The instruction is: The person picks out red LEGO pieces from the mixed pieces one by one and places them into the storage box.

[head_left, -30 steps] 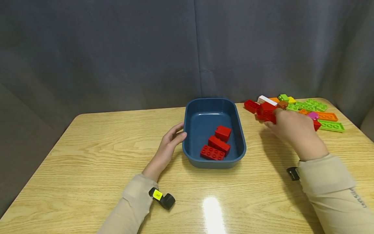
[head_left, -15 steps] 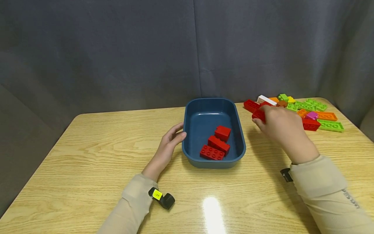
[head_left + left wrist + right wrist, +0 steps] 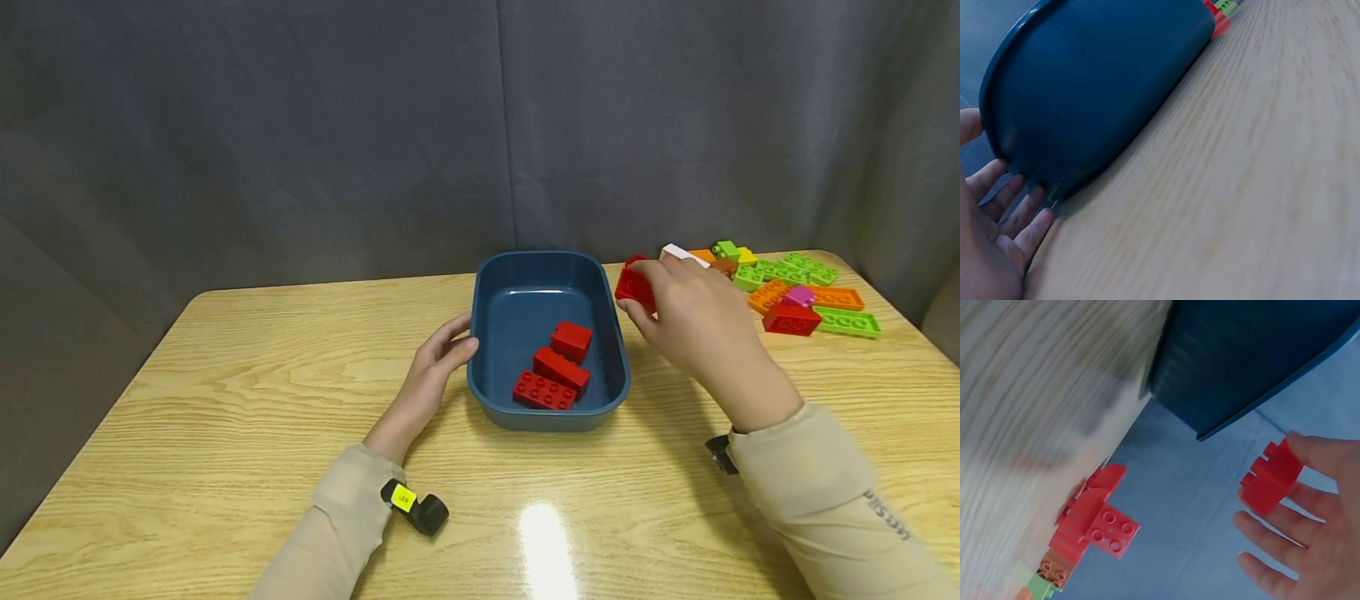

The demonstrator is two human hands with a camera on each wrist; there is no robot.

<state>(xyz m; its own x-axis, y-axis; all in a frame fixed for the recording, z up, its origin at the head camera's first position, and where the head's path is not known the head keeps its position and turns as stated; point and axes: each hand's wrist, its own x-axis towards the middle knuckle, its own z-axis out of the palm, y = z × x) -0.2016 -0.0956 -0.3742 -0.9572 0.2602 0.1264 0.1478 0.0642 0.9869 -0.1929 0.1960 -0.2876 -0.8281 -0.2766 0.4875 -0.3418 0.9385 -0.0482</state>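
A deep blue bin (image 3: 551, 422) stands on the table, with three red toy bricks (image 3: 573, 342) lying toward its near right side. My left hand (image 3: 429, 372) touches the bin's outer left wall, fingers extended and thumb at the rim; the left wrist view shows the fingertips (image 3: 1025, 211) against that wall. Just right of the bin, my right hand (image 3: 701, 333) pinches a studded red brick (image 3: 1272, 478) between thumb and fingers. The right wrist view shows this brick off the table. More red bricks (image 3: 1082, 519) lie on the table there; my hand mostly hides them in the head view.
A spread of toy bricks lies at the back right: a white one (image 3: 678, 253), green plates (image 3: 847, 322), an orange plate (image 3: 838, 298), a pink piece (image 3: 801, 297) and a red brick (image 3: 791, 319) nearest me. A dark curtain (image 3: 337, 150) hangs behind the table.
My right hand has lifted the red brick from the pile and moved left with it, up to the bin's right side. My left hand and the bin have stayed put.
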